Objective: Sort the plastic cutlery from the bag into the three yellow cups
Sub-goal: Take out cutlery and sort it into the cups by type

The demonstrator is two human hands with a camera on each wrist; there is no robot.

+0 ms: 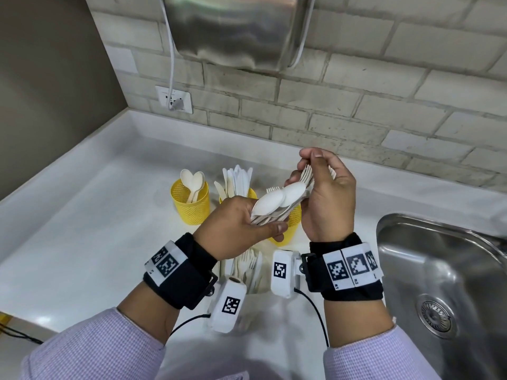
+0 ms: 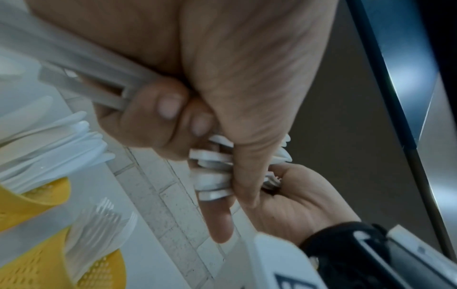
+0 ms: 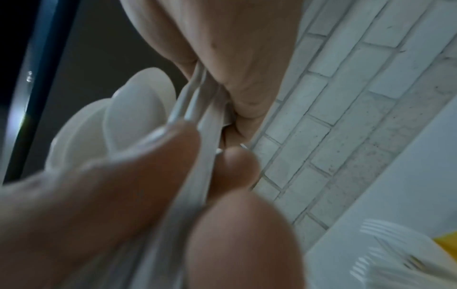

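Three yellow mesh cups stand on the white counter: the left cup (image 1: 189, 207) holds spoons, the middle cup (image 1: 251, 194) knives (image 1: 237, 178), and the right cup (image 1: 290, 223) forks, partly hidden by my hands. My left hand (image 1: 267, 224) grips one end of a mixed bundle of white spoons and forks (image 1: 277, 201) above the cups. My right hand (image 1: 307, 167) pinches the bundle's far end at the fork tines. In the left wrist view, fingers (image 2: 158, 121) curl round the handle ends (image 2: 212, 172). Spoon bowls (image 3: 133, 113) show in the right wrist view.
The bag with more cutlery (image 1: 248, 267) lies on the counter under my wrists. A steel sink (image 1: 439, 270) is at the right. A tiled wall with a socket (image 1: 174, 100) and a steel box (image 1: 233, 28) rises behind the cups.
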